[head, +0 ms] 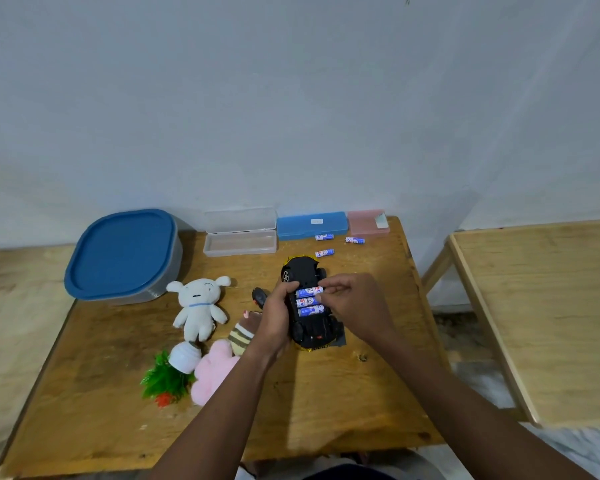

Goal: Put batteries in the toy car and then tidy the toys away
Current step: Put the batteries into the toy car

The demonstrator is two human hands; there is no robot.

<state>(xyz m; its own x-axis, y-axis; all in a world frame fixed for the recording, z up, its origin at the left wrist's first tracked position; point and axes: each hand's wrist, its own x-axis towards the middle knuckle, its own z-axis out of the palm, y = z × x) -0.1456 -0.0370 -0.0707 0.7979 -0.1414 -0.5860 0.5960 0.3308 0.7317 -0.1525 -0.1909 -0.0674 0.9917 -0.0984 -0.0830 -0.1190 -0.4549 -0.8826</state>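
Observation:
The toy car (303, 271) lies upside down on the wooden table (326, 403), its black underside up and yellow body showing at the edges. Three blue-and-white batteries (309, 301) lie side by side in its open compartment. My left hand (274, 318) grips the car's left side. My right hand (350, 299) has its fingertips on the right end of the top battery. Three loose batteries (324, 253) rest on the table beyond the car. A flat dark piece (340, 336) pokes out from under the car's right side.
A large container with a blue lid (122, 254) stands at the back left. An open clear case (239, 242), a blue case (311, 225) and a pink case (368, 222) line the wall. A white plush (198, 303), pink plush (210, 372), striped plush (241, 336), potted plastic plant (174, 372) and small dark toy (258, 296) lie left of the car. A second table (548, 313) stands right.

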